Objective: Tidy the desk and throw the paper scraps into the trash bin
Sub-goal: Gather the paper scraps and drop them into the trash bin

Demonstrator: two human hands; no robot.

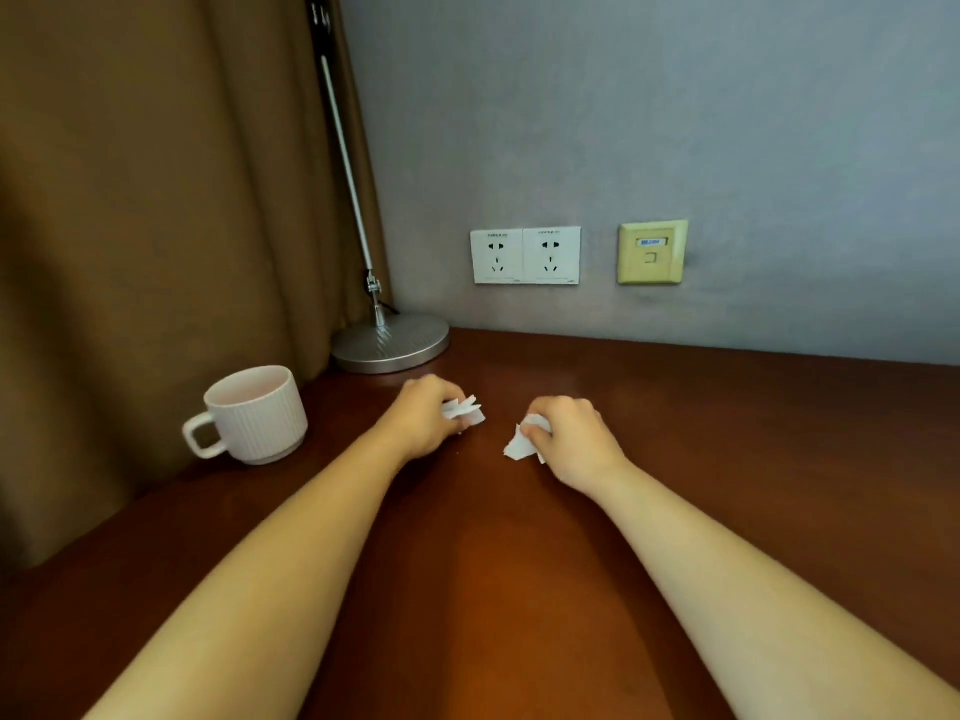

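Observation:
Both of my hands rest on the brown wooden desk (727, 459), a little apart, near its middle. My left hand (423, 418) has its fingers curled round a bunch of white paper scraps (467, 409) that stick out to the right of the fist. My right hand (571, 436) grips another bunch of white paper scraps (519, 445), which poke out to the left and touch the desk. No trash bin is in view.
A white ribbed mug (254, 415) stands at the desk's left edge. Behind it a silver lamp base (390, 343) with a slanted pole sits in the back corner. A brown curtain (156, 226) hangs left. Wall sockets (525, 255) are above the desk.

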